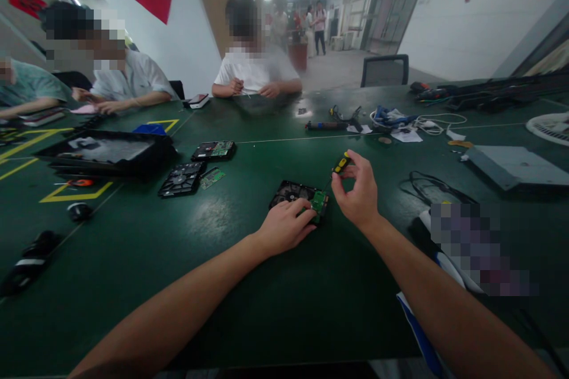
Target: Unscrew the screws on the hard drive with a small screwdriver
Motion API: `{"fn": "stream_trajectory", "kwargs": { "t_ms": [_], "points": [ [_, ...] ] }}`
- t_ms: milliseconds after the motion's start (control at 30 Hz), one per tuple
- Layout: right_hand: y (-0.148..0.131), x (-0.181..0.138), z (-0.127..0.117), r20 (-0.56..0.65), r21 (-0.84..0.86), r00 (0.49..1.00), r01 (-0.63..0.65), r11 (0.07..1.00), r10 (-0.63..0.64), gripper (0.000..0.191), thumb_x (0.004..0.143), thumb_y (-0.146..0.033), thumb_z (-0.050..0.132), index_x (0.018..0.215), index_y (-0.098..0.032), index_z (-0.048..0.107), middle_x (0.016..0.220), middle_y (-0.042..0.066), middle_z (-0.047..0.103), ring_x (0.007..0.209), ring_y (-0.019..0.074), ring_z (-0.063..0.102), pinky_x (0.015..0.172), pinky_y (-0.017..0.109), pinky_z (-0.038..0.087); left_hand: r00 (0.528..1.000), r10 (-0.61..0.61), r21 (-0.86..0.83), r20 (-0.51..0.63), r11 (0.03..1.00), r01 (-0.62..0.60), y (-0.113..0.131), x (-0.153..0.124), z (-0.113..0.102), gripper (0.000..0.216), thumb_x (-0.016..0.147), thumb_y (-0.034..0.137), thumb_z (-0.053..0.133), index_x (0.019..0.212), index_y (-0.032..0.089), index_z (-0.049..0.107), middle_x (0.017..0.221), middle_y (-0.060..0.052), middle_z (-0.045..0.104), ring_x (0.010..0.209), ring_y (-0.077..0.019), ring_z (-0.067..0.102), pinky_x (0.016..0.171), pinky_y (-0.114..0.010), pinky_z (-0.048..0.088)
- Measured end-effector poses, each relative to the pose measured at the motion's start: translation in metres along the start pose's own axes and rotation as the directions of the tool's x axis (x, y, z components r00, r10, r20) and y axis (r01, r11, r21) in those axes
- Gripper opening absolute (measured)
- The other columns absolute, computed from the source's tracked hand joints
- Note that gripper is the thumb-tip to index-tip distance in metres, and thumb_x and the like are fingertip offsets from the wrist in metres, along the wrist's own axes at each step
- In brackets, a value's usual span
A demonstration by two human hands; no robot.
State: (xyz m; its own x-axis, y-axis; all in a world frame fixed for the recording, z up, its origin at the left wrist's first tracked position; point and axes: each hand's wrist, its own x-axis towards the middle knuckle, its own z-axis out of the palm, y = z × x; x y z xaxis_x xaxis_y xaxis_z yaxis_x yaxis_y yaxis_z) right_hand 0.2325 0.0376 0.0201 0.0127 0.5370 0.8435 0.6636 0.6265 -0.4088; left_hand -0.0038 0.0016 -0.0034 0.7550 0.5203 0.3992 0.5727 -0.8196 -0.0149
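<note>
A black hard drive (288, 189) lies on the green table, its green circuit board (319, 201) facing up at the right end. My left hand (287, 226) grips its near side, with fingertips over the board and the nearest digit along the front edge. In my right hand (359, 192) a screwdriver (341, 163) with a yellow and black handle is pinched between the fingertips. Its shaft slants down to the left toward the board's edge; I cannot tell whether the tip touches a screw. Part of the drive is hidden beneath my left hand.
To the left lie another hard drive (182, 179), a loose circuit board (212, 177), a third drive (214, 150) and black trays (102, 154). Cables (393, 118) and a grey metal box (520, 166) occupy the right side. A person in white (255, 74) sits opposite.
</note>
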Motion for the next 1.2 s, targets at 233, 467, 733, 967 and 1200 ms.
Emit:
{"fn": "stream_trajectory", "kwargs": {
  "t_ms": [233, 467, 733, 967, 1200],
  "points": [
    [-0.0020, 0.0022, -0.0033, 0.019, -0.011, 1.000, -0.002, 1.000, 0.002, 0.067, 0.093, -0.021, 0.066, 0.155, -0.030, 0.041, 0.133, 0.012, 0.058, 0.090, 0.0210, 0.069, 0.075, 0.041, 0.068, 1.000, -0.003, 0.014, 0.015, 1.000, 0.003, 0.0009, 0.0007, -0.0014, 0.029, 0.106, 0.041, 0.057, 0.127, 0.020, 0.061, 0.128, -0.011, 0.062, 0.097, -0.0244, 0.067, 0.082, -0.039, 0.055],
    [-0.0032, 0.0024, -0.0029, 0.014, -0.023, 1.000, -0.012, 1.000, 0.013, 0.072, 0.095, -0.023, 0.065, 0.160, -0.031, 0.036, 0.133, 0.013, 0.057, 0.089, 0.0216, 0.069, 0.078, 0.044, 0.068, 1.000, -0.009, 0.019, 0.019, 1.000, 0.009, 0.0012, 0.0012, -0.0018, 0.029, 0.106, 0.041, 0.056, 0.127, 0.020, 0.062, 0.128, -0.011, 0.062, 0.099, -0.0255, 0.066, 0.082, -0.040, 0.056],
    [-0.0059, 0.0030, -0.0037, 0.020, -0.018, 1.000, 0.014, 1.000, -0.014, 0.069, 0.096, -0.021, 0.063, 0.159, -0.028, 0.038, 0.137, 0.013, 0.056, 0.095, 0.0222, 0.069, 0.081, 0.043, 0.068, 0.999, -0.018, 0.023, 0.032, 1.000, 0.018, 0.0027, 0.0018, -0.0041, 0.029, 0.106, 0.040, 0.057, 0.127, 0.021, 0.061, 0.128, -0.011, 0.062, 0.099, -0.0246, 0.066, 0.083, -0.039, 0.056],
    [-0.0010, 0.0013, -0.0023, -0.014, 0.014, 0.999, -0.035, 0.999, 0.035, 0.066, 0.092, -0.024, 0.070, 0.152, -0.029, 0.043, 0.137, 0.012, 0.055, 0.086, 0.0193, 0.070, 0.075, 0.041, 0.068, 0.999, -0.012, 0.021, 0.033, 1.000, 0.011, 0.0027, 0.0021, -0.0043, 0.029, 0.106, 0.041, 0.057, 0.126, 0.020, 0.062, 0.128, -0.011, 0.061, 0.098, -0.0248, 0.066, 0.082, -0.040, 0.056],
    [0.0002, 0.0003, -0.0005, -0.014, 0.036, 0.999, -0.043, 0.998, 0.044, 0.064, 0.092, -0.022, 0.068, 0.151, -0.026, 0.042, 0.135, 0.014, 0.058, 0.093, 0.0219, 0.072, 0.079, 0.042, 0.069, 0.999, -0.017, 0.021, 0.031, 1.000, 0.017, 0.0028, 0.0017, -0.0048, 0.030, 0.105, 0.041, 0.058, 0.127, 0.020, 0.062, 0.129, -0.011, 0.061, 0.099, -0.0246, 0.067, 0.083, -0.039, 0.056]
  ]
}}
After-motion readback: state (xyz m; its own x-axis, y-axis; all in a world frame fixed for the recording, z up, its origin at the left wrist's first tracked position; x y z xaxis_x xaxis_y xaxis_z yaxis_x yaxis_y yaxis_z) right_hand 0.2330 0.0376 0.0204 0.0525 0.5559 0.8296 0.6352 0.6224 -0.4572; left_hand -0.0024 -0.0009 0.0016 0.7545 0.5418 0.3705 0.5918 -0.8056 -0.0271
